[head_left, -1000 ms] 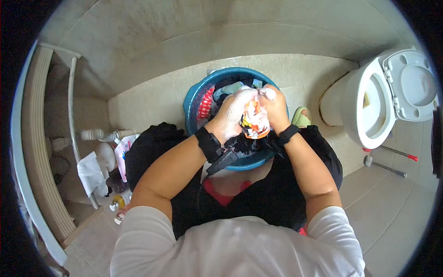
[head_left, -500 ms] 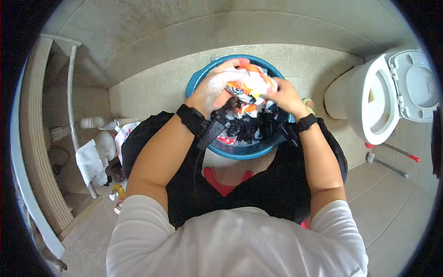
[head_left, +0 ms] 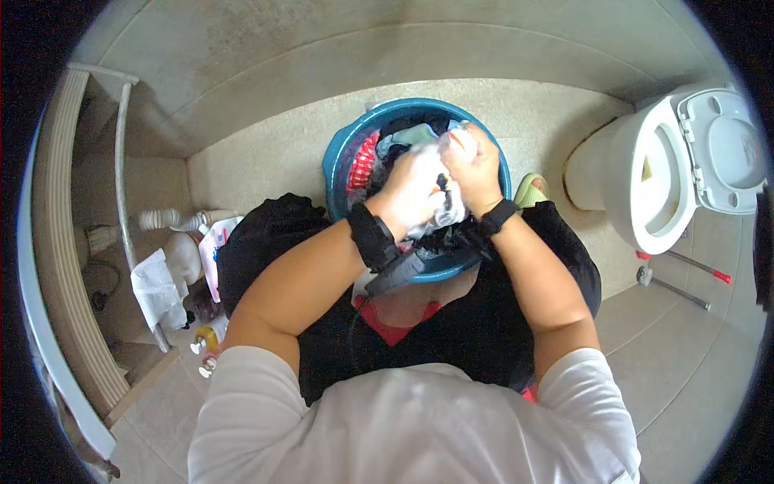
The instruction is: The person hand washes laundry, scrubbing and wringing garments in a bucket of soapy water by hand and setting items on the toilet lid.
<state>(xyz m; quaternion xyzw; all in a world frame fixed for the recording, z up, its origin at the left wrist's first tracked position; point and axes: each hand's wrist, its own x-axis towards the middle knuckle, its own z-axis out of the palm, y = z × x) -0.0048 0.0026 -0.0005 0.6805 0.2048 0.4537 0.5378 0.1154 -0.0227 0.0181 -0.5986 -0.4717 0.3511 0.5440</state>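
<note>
A blue basin (head_left: 332, 173) of wet laundry stands between my knees. Above it, my left hand (head_left: 413, 187), white with suds, is closed on a wet white garment (head_left: 451, 211) with orange and black print. My right hand (head_left: 477, 168) grips the same garment close beside it, with a bunched bit showing at the thumb. Most of the cloth is hidden inside the fists, and the hands are slightly blurred. Around them in the basin lie a red-and-white checked cloth (head_left: 363, 164), a light blue cloth (head_left: 414, 137) and dark clothes.
At the right stands a white toilet (head_left: 584, 173) with its lid raised. A green slipper (head_left: 532, 192) shows beside my right knee. Rods with a red grip (head_left: 720, 277) lie farther right. On the left are a metal rail (head_left: 123, 177), hanging white paper (head_left: 159, 289) and pump bottles (head_left: 211, 339).
The bunched garment is now squeezed between both fists instead of spread across the hands. Both hands came closer together, uncovering the checked and light blue cloths.
</note>
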